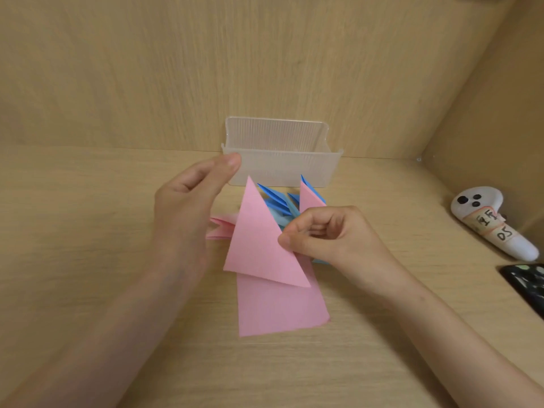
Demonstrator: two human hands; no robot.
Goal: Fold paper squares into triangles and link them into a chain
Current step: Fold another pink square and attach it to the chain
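Ops: hands status?

Bench: right hand has fingers curled, thumb and forefinger pinching the right edge of the pink triangle. Left hand is raised just left of it, fingers loosely extended, thumb up, gripping nothing I can see. Can't tell if it touches the paper's left edge.

Ops: where's the triangle?

Bench: held above the table, apex pointing away from the person, long edge low. Under it a flat pink sheet lies on the wood, partly covered by it.

Ops: chain?

Bench: blue triangles are bunched behind the right hand, points fanning up. A second pink piece stands upright at their right end. More pink folded pieces poke out from behind the left hand. How they interlock is hidden.

Ops: anything else?

Bench: clear ribbed plastic box at the back against the wall, just behind the blue pieces. White controller with taped labels lies at far right, well apart. Black phone is at the right edge, near the controller.
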